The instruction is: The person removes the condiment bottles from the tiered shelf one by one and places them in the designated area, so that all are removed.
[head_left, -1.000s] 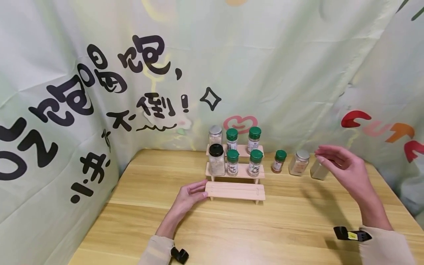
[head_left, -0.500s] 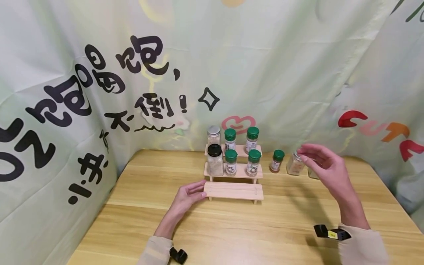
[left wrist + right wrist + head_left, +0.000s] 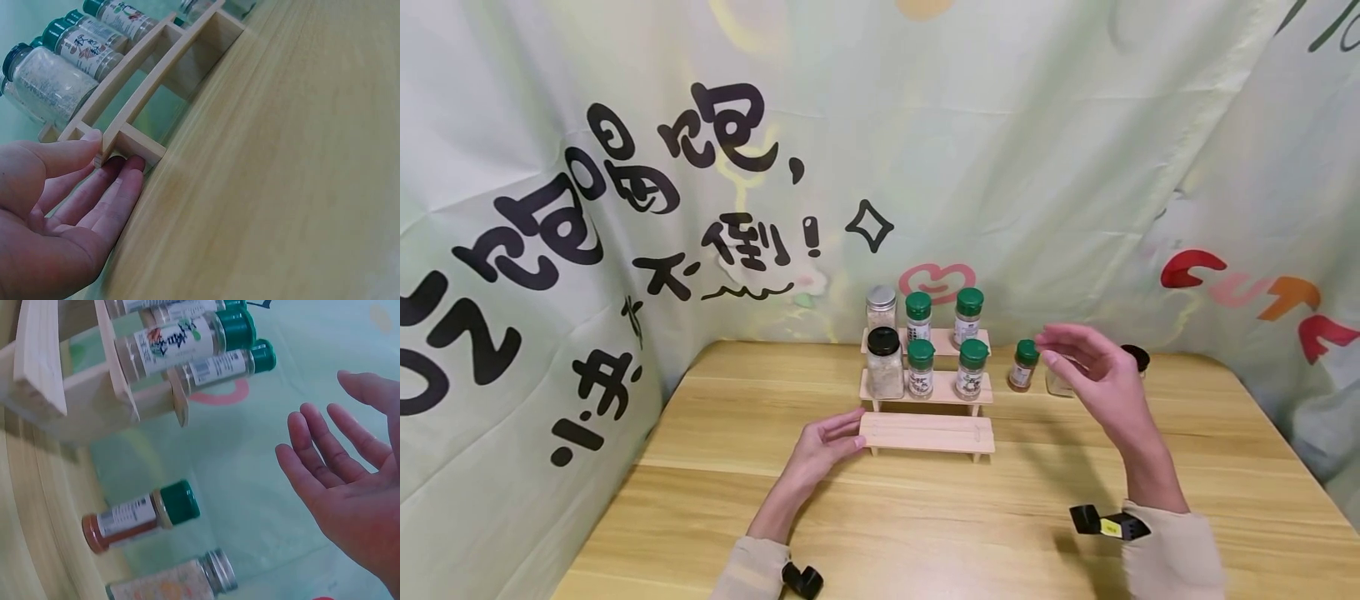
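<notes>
A pale wooden three-step spice rack stands on the table. My left hand grips the left end of its lowest step; in the left wrist view the thumb lies over the edge, with the fingers underneath. My right hand is in the air with loosely bent fingers and nothing in them. Its fingertips overlap a small green-lidded jar of red-brown spice in the head view; the right wrist view shows them apart. Behind that hand, a silver-lidded jar is mostly hidden, and a black-lidded jar partly.
On the middle step stand a black-lidded jar and two green-lidded jars. The top step bears a silver-lidded jar and two more green-lidded ones. A printed cloth hangs right behind the table.
My right hand has moved left along the row of loose jars, from the rightmost one toward the small green-lidded one. The black lid has come into sight. My left hand keeps its grip.
</notes>
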{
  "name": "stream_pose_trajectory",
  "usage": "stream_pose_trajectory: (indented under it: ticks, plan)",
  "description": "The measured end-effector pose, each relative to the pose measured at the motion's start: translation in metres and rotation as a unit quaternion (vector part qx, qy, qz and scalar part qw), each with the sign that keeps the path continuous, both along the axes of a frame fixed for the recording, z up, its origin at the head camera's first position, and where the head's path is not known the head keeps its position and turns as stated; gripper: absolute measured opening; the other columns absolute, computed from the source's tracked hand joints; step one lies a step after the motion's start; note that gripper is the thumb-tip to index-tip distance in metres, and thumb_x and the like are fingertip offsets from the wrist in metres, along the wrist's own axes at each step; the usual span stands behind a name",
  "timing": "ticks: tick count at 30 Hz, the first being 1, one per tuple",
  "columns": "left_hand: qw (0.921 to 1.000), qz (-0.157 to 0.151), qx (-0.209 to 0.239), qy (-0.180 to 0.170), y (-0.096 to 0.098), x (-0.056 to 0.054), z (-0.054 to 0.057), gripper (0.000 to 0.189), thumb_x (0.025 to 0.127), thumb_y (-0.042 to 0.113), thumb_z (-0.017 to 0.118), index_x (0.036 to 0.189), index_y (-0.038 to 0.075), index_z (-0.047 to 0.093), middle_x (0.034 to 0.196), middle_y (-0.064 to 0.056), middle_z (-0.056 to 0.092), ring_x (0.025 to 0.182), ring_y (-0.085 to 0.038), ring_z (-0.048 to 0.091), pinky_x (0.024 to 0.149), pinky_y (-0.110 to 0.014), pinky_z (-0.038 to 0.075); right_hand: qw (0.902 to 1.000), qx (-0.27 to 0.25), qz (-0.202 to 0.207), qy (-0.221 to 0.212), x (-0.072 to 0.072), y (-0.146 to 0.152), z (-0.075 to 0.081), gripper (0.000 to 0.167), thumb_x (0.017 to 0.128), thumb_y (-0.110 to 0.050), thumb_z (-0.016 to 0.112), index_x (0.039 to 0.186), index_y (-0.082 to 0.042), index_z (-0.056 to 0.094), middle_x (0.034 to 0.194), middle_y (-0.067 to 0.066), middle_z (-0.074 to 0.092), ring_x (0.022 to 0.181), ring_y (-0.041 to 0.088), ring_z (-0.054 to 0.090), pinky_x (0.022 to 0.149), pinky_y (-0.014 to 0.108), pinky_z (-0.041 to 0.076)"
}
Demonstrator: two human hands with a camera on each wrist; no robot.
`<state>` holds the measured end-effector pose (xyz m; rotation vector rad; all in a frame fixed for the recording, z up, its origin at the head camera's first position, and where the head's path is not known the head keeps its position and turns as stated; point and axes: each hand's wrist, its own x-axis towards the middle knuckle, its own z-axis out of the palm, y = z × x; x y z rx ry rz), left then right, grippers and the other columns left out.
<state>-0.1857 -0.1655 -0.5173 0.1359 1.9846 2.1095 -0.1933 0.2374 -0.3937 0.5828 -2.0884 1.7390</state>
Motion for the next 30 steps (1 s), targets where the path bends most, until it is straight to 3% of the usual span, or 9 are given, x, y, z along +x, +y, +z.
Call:
stream_pose_trajectory:
  ticks: [9,15,22,30]
  plan:
    - [1.0000,-0.002,0.000,0.004,0.000,0.000,-0.001,0.057,0.091,0.001,0.075,0.144,-0.003,0.054,0.140,-0.026,0.059,0.121,-0.033,0.065,0.098,-0.034,0.058,0.9997,-0.017,0.006,-0.014,-0.004,-0.023,0.000,0.034,0.098,0.001,0.067,0.131,0.005,0.062,0.121,0.016,0.068,0.111,0.015,0.067,0.101,0.017,0.053]
    - [0.9999,-0.006,0.008,0.006,0.001,0.000,-0.001,0.057,0.091,0.000,0.074,0.144,-0.004,0.053,0.140,-0.027,0.058,0.121,-0.033,0.065,0.098,-0.036,0.058,0.9996,-0.016,0.012,-0.019,-0.008,-0.036,-0.006,0.035,0.098,-0.001,0.067,0.132,0.005,0.061,0.124,0.020,0.065,0.113,0.022,0.065,0.101,0.020,0.054]
    - [1.0000,-0.006,0.005,0.004,0.000,0.000,0.000,0.058,0.092,0.001,0.075,0.145,-0.004,0.053,0.141,-0.027,0.058,0.121,-0.034,0.064,0.099,-0.035,0.058,0.9994,-0.016,0.007,-0.031,-0.012,-0.048,-0.016,0.036,0.098,-0.003,0.069,0.132,0.005,0.060,0.126,0.024,0.063,0.114,0.026,0.063,0.090,0.018,0.058]
    - [1.0000,-0.001,0.005,-0.002,-0.001,0.000,0.001,0.056,0.092,-0.001,0.074,0.144,-0.004,0.053,0.139,-0.029,0.058,0.120,-0.034,0.065,0.098,-0.034,0.058,0.9982,-0.030,0.008,-0.052,-0.016,-0.063,-0.025,0.040,0.097,-0.003,0.070,0.134,0.005,0.059,0.132,0.024,0.060,0.116,0.019,0.062,0.100,0.020,0.055]
